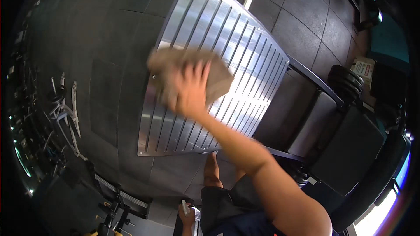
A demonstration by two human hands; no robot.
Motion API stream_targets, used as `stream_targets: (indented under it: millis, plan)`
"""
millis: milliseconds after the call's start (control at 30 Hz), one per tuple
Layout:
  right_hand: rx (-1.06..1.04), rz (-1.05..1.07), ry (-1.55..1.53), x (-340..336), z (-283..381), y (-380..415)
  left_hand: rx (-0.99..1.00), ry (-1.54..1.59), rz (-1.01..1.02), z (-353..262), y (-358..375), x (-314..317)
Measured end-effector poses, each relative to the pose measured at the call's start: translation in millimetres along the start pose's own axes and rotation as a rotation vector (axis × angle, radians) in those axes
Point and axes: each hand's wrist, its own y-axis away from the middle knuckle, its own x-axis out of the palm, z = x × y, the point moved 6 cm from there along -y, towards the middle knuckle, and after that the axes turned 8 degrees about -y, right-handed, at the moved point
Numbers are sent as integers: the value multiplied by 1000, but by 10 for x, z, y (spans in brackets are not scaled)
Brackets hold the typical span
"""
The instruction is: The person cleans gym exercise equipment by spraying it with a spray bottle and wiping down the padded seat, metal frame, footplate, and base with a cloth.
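My right hand (190, 90) presses a brown cloth (218, 78) against the ribbed metal footplate (245, 74) of a gym machine. Its fingers lie extended over the cloth, and both are smeared by motion. The cloth covers part of the plate's left side, reaching its edge. Dark parallel grooves run across the shiny plate, and small bolts sit at its corners. Low in the view, beside my dark shorts, my left hand (187, 216) is wrapped round a small white object (185, 208) that I cannot make out exactly.
Right of the plate are the machine's dark frame rail (313, 76), a black pad (348, 153) and stacked weight plates (345, 83). A metal peg (249, 0) sticks out behind the plate. Dark rubber tiles (105, 100) cover the floor. Other gym equipment (65, 113) stands to the left.
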Motion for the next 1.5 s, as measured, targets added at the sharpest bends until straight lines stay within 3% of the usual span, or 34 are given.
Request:
stream_targets:
  millis: [33, 133, 233, 267, 300, 333, 400, 467, 500, 533, 600, 700, 800, 900, 933, 1000, 1067, 1133, 1200, 1267, 1300, 1333, 1400, 1467, 1500]
  plan:
    - [-88, 37, -83, 261, 154, 548, -33, 6, 10, -48, -24, -23]
    - [-308, 131, -115, 985, 351, 1958, 120, 84, -91, -13, -109, -58]
    - [-206, 291, -205, 705, 10, 1538, 29, -3, -43, -78, -117, -120]
    - [-114, 279, -57, 475, -169, 1134, 4, 13, -26, -83, -77, -108]
    - [127, 509, 145, 346, -432, 684, -33, 62, -34, -8, -61, -73]
    - [17, 81, 90, -28, -636, 294, 21, 18, -40, 22, -30, -32]
    - [-68, -264, 73, -517, -959, -390, 142, -70, -50, 50, -20, 33]
    - [-118, -437, 109, -731, -1298, -878, 102, -24, -11, 10, -62, 84]
    - [159, -334, 183, -840, -1304, -1122, 111, -36, -6, 64, -71, 88]
    - [115, -340, 208, -825, -1472, -1192, 121, -47, -2, 118, -74, 105]
    - [203, -350, 144, -810, -1361, -1119, 22, 72, -22, 316, -40, 140]
    - [123, -564, 108, -357, -1083, -536, -36, 197, -12, 678, -64, 178]
    - [106, -361, -9, 151, -173, 568, 27, 204, -24, 786, -123, 171]
    - [-140, -88, -92, 900, 447, 1814, 206, 269, -71, 710, -225, 52]
    - [-203, 81, -67, 1097, 610, 2176, 210, 214, -77, 738, -266, -9]
    - [-334, 213, -62, 1260, 682, 2502, 223, 112, -82, 838, -328, -120]
    - [-347, 283, -82, 1106, 587, 2221, 159, 206, -79, 1134, -330, -165]
    - [-274, 87, 106, 807, 573, 1580, 180, 246, -82, 1264, -289, -255]
    - [-111, -312, 10, 635, 402, 971, 130, 271, -81, 1458, -244, -281]
    - [176, -477, 87, 686, 466, 584, 174, 198, -116, 1605, -252, -282]
    - [172, -494, 56, 740, 681, 613, 169, 197, -128, 1664, -246, -277]
    - [91, -483, -27, 802, 963, 775, 174, 185, -135, 1712, -242, -268]
    - [-53, -267, -53, 967, 1443, 1210, 183, 161, -155, 1787, -207, -236]
    - [-255, -3, 28, 1332, 1528, 1670, 126, 262, -107, 1843, -166, -181]
    - [-412, -41, 105, 1412, 1485, 1779, 99, 310, -82, 1876, -162, -156]
